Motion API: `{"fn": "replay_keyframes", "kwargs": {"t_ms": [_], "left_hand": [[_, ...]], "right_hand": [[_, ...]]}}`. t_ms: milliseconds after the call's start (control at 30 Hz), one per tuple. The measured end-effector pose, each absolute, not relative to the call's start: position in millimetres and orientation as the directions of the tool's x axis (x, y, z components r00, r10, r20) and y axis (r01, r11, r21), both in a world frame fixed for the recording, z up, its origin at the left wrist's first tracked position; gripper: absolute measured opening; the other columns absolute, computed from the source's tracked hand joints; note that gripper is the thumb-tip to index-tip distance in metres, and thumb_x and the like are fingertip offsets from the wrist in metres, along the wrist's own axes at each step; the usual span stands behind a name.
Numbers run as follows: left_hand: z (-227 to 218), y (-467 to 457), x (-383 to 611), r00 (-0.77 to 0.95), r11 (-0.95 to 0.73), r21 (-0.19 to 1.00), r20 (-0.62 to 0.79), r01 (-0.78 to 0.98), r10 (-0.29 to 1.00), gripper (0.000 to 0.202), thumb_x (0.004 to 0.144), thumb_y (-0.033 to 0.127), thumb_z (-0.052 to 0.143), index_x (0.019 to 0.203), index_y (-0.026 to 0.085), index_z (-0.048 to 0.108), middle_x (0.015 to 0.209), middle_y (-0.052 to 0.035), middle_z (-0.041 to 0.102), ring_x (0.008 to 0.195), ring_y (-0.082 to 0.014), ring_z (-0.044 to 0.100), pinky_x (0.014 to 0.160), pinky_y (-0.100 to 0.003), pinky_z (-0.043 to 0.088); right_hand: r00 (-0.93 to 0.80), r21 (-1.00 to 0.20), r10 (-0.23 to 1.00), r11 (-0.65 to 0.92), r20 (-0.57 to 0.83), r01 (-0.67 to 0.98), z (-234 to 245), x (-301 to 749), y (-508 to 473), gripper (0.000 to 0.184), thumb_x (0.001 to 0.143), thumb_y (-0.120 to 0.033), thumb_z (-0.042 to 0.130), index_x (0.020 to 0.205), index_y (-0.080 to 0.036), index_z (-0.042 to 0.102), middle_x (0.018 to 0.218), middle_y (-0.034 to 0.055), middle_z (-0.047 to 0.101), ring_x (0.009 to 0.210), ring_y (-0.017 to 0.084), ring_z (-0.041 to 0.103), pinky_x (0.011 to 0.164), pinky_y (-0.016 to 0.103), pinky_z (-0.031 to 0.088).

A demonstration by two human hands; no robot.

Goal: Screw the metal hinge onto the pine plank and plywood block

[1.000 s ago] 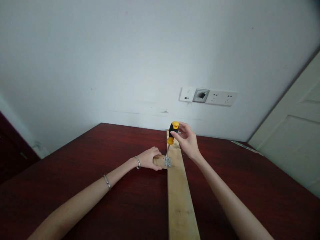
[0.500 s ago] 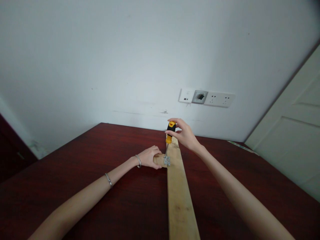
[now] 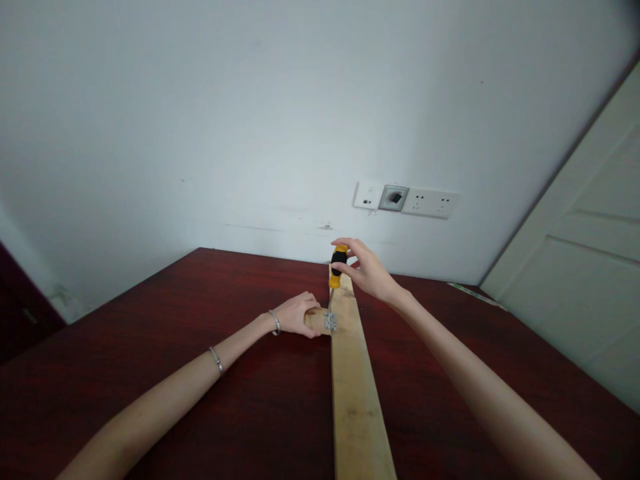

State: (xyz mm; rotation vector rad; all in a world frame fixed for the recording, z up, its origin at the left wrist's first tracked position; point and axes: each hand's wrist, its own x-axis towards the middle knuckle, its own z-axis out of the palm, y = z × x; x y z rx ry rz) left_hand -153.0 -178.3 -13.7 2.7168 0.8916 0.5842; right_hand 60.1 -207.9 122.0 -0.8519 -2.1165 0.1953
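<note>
A long pale wooden plank point(image 3: 356, 400) lies on the dark red table point(image 3: 200, 373), running away from me. A small wooden block point(image 3: 316, 320) butts against the plank's left edge, joined to it by a small metal hinge point(image 3: 330, 321). My left hand point(image 3: 296, 315) is closed over the block and presses it down. My right hand point(image 3: 364, 269) pinches the yellow and black handle of a screwdriver point(image 3: 338, 265), which stands nearly upright with its tip down at the hinge.
A white wall rises behind the table, with a row of sockets point(image 3: 406, 200) above the far edge. A pale door point(image 3: 575, 280) stands at the right. Something thin and pale point(image 3: 475, 296) lies near the table's far right edge.
My right hand has turned on the screwdriver handle, its fingers now wrapped further over the top. The view has drifted slightly. My left hand has stayed on the block.
</note>
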Motion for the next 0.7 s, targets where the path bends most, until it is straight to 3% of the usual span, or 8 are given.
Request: {"fn": "replay_keyframes", "kwargs": {"t_ms": [167, 333, 567, 700], "left_hand": [[-10.7, -180.4, -152.4, 0.725, -0.775, 0.342, 0.289, 0.531, 0.625, 0.058, 0.057, 0.044, 0.077, 0.103, 0.014, 0.061, 0.097, -0.0068, 0.054, 0.089, -0.0212, 0.052, 0.083, -0.031, 0.044], [-7.1, -182.9, -151.3, 0.715, -0.75, 0.372, 0.257, 0.547, 0.65, 0.058, 0.057, 0.043, 0.077, 0.104, 0.013, 0.061, 0.098, -0.0067, 0.055, 0.087, -0.0202, 0.054, 0.082, -0.03, 0.044], [-7.9, -182.2, -152.1, 0.717, -0.735, 0.416, 0.236, 0.535, 0.656, 0.055, 0.058, 0.041, 0.076, 0.103, 0.015, 0.06, 0.097, -0.0044, 0.053, 0.083, -0.0182, 0.055, 0.077, -0.028, 0.046], [-11.2, -181.3, -151.3, 0.717, -0.724, 0.447, 0.226, 0.525, 0.66, 0.054, 0.058, 0.038, 0.076, 0.105, 0.016, 0.059, 0.098, -0.0042, 0.052, 0.083, -0.0178, 0.056, 0.077, -0.028, 0.046]], "right_hand": [[-0.432, -0.452, 0.649, 0.754, 0.626, 0.477, 122.7, 59.8, -211.9, 0.037, 0.081, -0.032, 0.058, 0.118, -0.026, 0.055, 0.111, 0.0081, 0.054, 0.091, 0.019, 0.058, 0.063, 0.029, 0.054], [-0.471, -0.517, 0.655, 0.755, 0.59, 0.403, 124.0, 64.8, -211.0, 0.04, 0.085, -0.025, 0.051, 0.125, -0.029, 0.052, 0.123, 0.005, 0.057, 0.098, 0.018, 0.059, 0.074, 0.032, 0.054], [-0.327, -0.518, 0.623, 0.777, 0.71, 0.357, 111.9, 53.8, -206.9, 0.03, 0.078, -0.032, 0.065, 0.107, -0.026, 0.06, 0.11, 0.005, 0.059, 0.089, 0.018, 0.059, 0.065, 0.029, 0.054], [-0.292, -0.512, 0.602, 0.793, 0.744, 0.33, 105.1, 51.7, -203.7, 0.031, 0.077, -0.035, 0.066, 0.106, -0.026, 0.06, 0.104, 0.005, 0.056, 0.088, 0.017, 0.058, 0.065, 0.028, 0.054]]}}
